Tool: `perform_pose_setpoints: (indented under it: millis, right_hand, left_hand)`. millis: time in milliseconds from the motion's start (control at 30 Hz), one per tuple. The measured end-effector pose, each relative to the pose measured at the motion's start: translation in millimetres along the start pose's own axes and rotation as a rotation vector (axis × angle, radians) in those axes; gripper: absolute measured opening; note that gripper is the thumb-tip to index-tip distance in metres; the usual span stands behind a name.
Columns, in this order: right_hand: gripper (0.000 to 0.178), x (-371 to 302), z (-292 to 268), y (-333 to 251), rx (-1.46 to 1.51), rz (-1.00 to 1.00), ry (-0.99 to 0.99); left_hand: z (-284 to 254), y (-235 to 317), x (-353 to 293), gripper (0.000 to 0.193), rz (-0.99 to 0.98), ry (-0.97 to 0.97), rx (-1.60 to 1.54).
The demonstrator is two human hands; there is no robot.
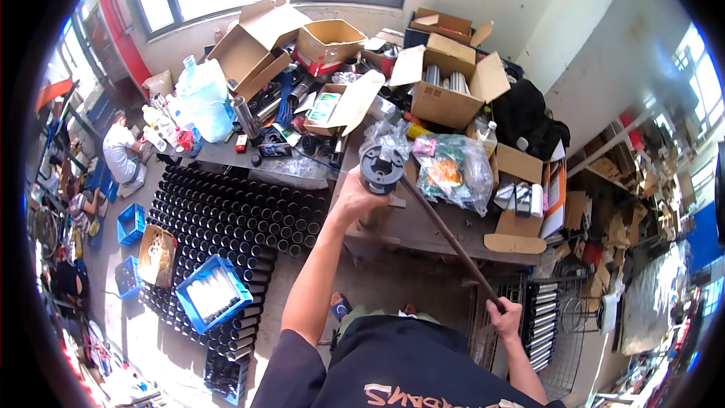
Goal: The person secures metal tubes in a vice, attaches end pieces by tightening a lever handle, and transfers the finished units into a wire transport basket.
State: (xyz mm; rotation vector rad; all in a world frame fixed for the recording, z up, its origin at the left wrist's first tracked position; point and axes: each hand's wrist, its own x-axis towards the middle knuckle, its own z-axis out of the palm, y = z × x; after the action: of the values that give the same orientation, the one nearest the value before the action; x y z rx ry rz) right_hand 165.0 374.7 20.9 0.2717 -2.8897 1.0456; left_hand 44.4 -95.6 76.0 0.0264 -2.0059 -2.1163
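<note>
Over the front edge of the workbench [445,230], my left hand [353,198] is closed around a dark round metal fitting [381,169] with holes in its end face. A long brown metal rod [451,240] slopes from beside this fitting down to the right. My right hand [507,319] grips the rod's lower end, the fingers wrapped round it. Whether the rod's upper end is joined to the fitting is hidden. Just beneath the fitting stands a greyish cylindrical metal piece [375,217], partly covered by my hand. Crumpled clear plastic [389,138] lies right behind the fitting.
Cardboard boxes [447,102], a plastic bag of parts [455,174] and a water jug [204,102] crowd the bench. Rows of black tubes [226,211] stand on the floor at left, with a blue crate [214,295] on them. A person [123,153] crouches far left.
</note>
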Motion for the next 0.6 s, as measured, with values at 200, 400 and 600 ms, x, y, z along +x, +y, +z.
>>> perform_pose_setpoints:
  millis: [200, 400, 600]
  right_hand:
    - [0.024, 89.8, -40.3, -96.7, 0.027, -0.180, 0.106]
    - [0.031, 57.3, 41.1, -245.6, -0.134, -1.217, -0.483]
    - [0.037, 147.6, 212.7, -505.1, -0.479, -1.899, -0.706]
  left_hand:
    - [-8.9, -0.1, 7.3, 0.044, 0.075, -0.123, 0.045]
    - [-15.1, -11.9, 12.5, 0.060, 0.248, 0.042, 0.012]
    - [5.9, -46.2, -12.6, 0.070, 0.272, 0.406, 0.245]
